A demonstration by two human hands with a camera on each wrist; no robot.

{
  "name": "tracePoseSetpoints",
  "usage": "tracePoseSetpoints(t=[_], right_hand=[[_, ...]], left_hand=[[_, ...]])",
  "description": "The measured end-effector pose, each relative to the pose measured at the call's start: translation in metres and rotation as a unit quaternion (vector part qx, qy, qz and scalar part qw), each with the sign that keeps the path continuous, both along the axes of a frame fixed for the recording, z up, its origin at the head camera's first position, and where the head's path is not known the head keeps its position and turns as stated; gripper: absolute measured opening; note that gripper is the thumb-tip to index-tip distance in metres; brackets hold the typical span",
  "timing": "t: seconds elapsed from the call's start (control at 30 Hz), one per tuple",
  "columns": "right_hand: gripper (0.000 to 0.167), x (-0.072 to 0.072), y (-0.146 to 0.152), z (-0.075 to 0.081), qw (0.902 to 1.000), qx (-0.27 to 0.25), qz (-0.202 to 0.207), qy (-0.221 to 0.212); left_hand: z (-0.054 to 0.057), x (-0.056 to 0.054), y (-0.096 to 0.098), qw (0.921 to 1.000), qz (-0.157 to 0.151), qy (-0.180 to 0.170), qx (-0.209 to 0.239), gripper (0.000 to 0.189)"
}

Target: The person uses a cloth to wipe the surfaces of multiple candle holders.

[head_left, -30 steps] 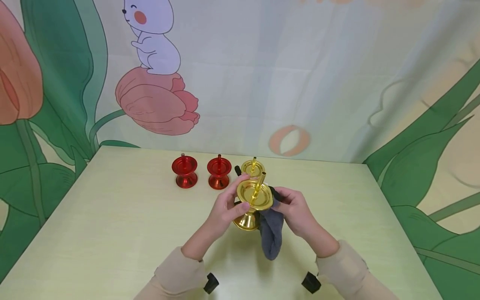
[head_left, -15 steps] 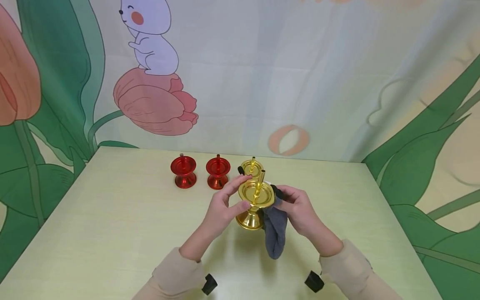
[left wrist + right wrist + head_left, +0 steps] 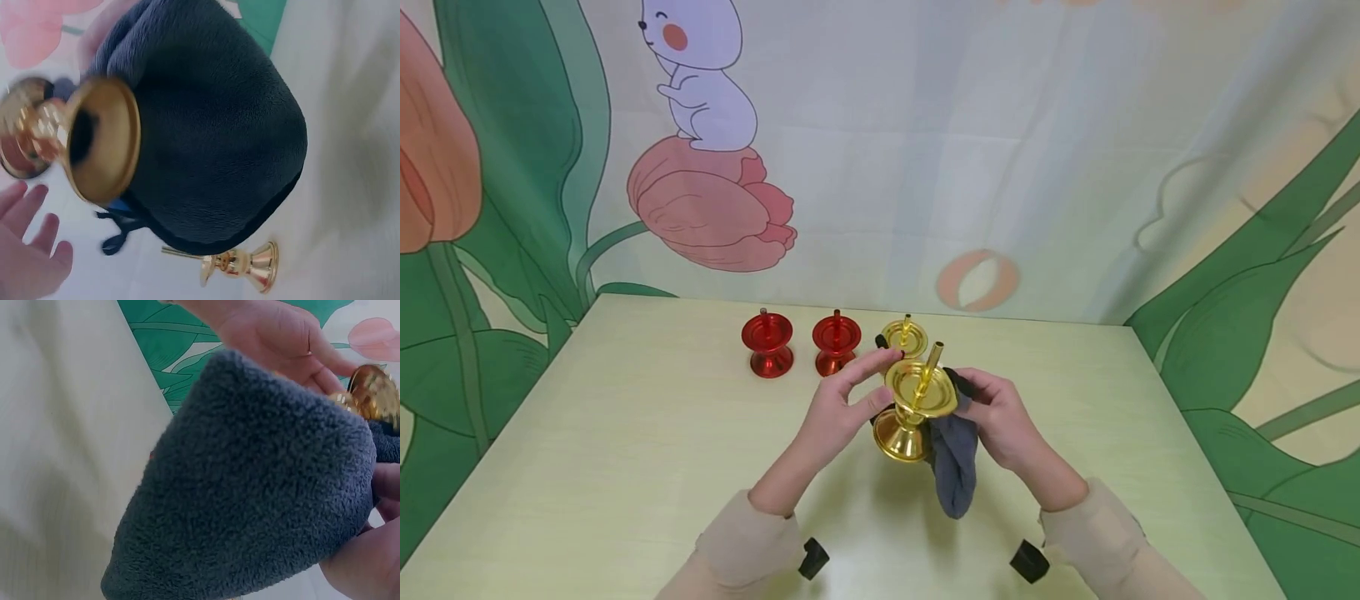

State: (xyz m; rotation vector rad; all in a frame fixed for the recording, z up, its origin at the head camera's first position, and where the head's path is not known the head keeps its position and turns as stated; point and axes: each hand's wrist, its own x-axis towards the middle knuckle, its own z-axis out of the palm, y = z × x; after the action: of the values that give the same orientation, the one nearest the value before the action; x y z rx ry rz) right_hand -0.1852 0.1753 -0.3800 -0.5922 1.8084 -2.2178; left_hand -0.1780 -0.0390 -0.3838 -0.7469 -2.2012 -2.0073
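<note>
My right hand (image 3: 1011, 425) pinches a grey cloth (image 3: 955, 475) against the dish of a shiny gold candle holder (image 3: 901, 439). The holder hangs above the table, its upright tube leaning to the right. Fuzzy folds of the cloth fill most of both wrist views, hiding part of the right fingers. My left hand (image 3: 827, 417) is on the holder's other side with fingers spread. Its thumb overlaps the dish edge in the head view, while the left wrist view shows the left fingers (image 3: 25, 212) apart from the holder.
Two red candle holders (image 3: 771, 358) (image 3: 837, 333) stand in a row at the back of the pale table (image 3: 625, 433). Beside them, a second gold holder (image 3: 905, 337) is partly hidden behind the hands. A printed fabric backdrop (image 3: 880, 167) rises at the table's far edge.
The gold holder has shifted slightly right and tilted, its tube now leaning further right. My left hand has loosened and drawn a little to the left. The right hand still pinches the cloth.
</note>
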Motion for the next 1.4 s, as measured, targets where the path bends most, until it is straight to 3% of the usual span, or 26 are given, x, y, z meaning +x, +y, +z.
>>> tracePoseSetpoints(t=[0.1,0.2,0.3,0.37,0.43,0.53,0.63,0.7,0.73,0.8,0.9,0.97,1.07,1.17,1.27,1.4], right_hand=[[0.043,0.000,-0.001,0.000,0.9993,0.017,-0.032,-0.007],[0.037,0.000,-0.002,0.000,0.9988,0.021,-0.044,-0.010],[0.031,0.000,-0.003,0.000,0.9992,0.013,-0.036,-0.007],[0.031,0.000,-0.004,-0.001,0.9997,0.001,-0.023,-0.002],[0.034,0.000,-0.003,-0.001,0.9999,-0.016,-0.004,0.004],[0.036,0.000,-0.003,-0.002,0.9985,-0.047,0.028,0.006],[0.033,-0.001,-0.001,-0.002,0.9963,-0.067,0.053,0.003],[0.035,-0.001,-0.001,-0.002,0.9958,-0.069,0.059,0.005],[0.036,-0.001,0.000,-0.002,0.9960,-0.068,0.058,0.007],[0.039,-0.001,0.000,-0.001,0.9970,-0.060,0.047,0.008],[0.041,-0.002,0.000,0.000,0.9991,-0.038,0.013,0.007],[0.040,-0.002,0.000,0.001,0.9997,-0.021,-0.010,0.003],[0.038,-0.002,-0.002,0.002,0.9992,0.005,-0.038,0.007],[0.037,-0.002,-0.004,0.002,0.9986,0.019,-0.047,0.013],[0.036,-0.003,-0.004,0.002,0.9992,0.012,-0.037,0.012],[0.037,-0.003,-0.001,0.000,0.9997,-0.020,0.003,0.009]], left_hand=[[0.000,0.005,0.004,0.9971,0.061,0.032,-0.034,0.038],[0.002,0.011,0.009,0.9927,0.091,0.050,-0.062,0.043],[0.004,0.013,0.013,0.9916,0.110,0.019,-0.066,0.053],[0.005,0.012,0.014,0.9931,0.104,-0.011,-0.053,0.057],[0.004,0.010,0.014,0.9963,0.077,-0.029,-0.026,0.056],[0.001,0.006,0.012,0.9985,-0.004,-0.045,0.030,0.059],[0.000,0.002,0.010,0.9926,-0.081,-0.063,0.066,0.066],[0.000,0.001,0.008,0.9900,-0.102,-0.071,0.066,0.065],[0.000,0.000,0.007,0.9910,-0.097,-0.072,0.057,0.063],[0.001,0.000,0.007,0.9958,-0.059,-0.059,0.038,0.057],[0.002,0.002,0.008,0.9995,0.029,-0.012,0.007,0.045],[0.002,0.004,0.011,0.9963,0.082,0.020,-0.016,0.041],[0.004,0.009,0.015,0.9903,0.125,0.042,-0.046,0.046],[0.006,0.011,0.019,0.9882,0.140,0.021,-0.059,0.059],[0.006,0.009,0.018,0.9915,0.120,-0.011,-0.048,0.063],[0.005,0.002,0.011,0.9993,0.019,-0.030,-0.014,0.060]])
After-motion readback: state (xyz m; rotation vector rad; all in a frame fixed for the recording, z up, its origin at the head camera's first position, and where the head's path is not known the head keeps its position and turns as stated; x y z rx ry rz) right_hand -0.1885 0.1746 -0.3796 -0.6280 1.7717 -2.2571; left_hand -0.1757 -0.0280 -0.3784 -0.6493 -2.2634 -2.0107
